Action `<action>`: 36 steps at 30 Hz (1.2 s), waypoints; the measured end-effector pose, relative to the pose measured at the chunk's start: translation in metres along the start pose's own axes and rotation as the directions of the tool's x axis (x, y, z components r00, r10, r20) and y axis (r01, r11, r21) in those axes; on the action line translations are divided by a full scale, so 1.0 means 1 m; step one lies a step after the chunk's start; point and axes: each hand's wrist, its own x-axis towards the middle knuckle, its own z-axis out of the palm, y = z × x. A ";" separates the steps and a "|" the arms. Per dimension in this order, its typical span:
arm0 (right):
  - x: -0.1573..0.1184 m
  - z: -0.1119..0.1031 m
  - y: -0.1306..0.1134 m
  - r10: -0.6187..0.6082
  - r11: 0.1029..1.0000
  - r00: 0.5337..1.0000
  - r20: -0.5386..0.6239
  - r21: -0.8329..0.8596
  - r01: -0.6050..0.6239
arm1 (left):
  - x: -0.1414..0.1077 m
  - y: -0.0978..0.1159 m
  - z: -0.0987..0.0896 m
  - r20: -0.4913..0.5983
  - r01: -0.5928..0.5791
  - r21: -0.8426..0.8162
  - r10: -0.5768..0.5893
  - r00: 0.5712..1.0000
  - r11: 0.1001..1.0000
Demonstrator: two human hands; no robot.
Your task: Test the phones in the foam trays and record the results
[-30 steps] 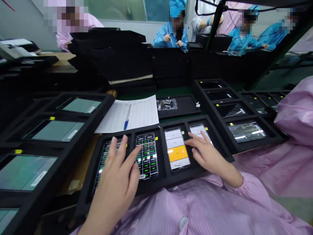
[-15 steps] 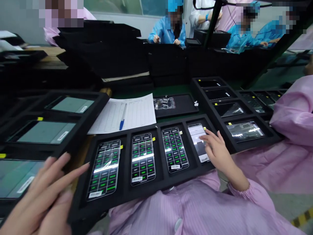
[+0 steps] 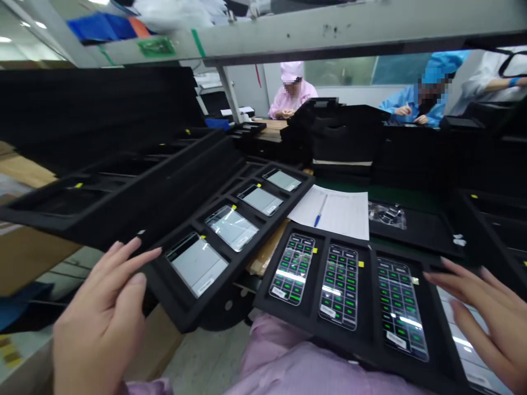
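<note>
My left hand [image 3: 105, 315] is raised with fingers extended, holding nothing, beside the near end of a black foam tray [image 3: 177, 321]. In that tray lie several phones with pale lit screens, the nearest phone [image 3: 197, 266] close to my fingertips. My right hand [image 3: 486, 312] hovers with fingers apart over a phone with a white screen [image 3: 465, 334], partly covering it; whether a fingertip touches it I cannot tell. That phone sits in another foam tray [image 3: 313, 326]. Three phones there show grids with green marks: the left one [image 3: 293, 269], the middle one [image 3: 340, 288] and the right one [image 3: 402, 307].
Behind the trays lies a printed sheet [image 3: 346, 211] with a blue pen [image 3: 320, 213]. A plastic bag of small parts [image 3: 387, 214] rests on a black tray. Stacked foam trays [image 3: 102, 186] rise at left, another tray [image 3: 494, 219] at right. Co-workers sit across; a shelf beam [image 3: 329, 33] spans overhead.
My view has swung left, bringing the left tray of phones and the overhead shelf into sight. My left hand has come beside that tray's near end; my right hand stays over the white-screened phone.
</note>
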 end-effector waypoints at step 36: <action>0.268 0.172 -0.209 -0.545 0.750 0.830 0.121 0.514 0.417 | -0.013 -0.102 0.037 0.391 -0.221 0.017 0.197 0.899 0.975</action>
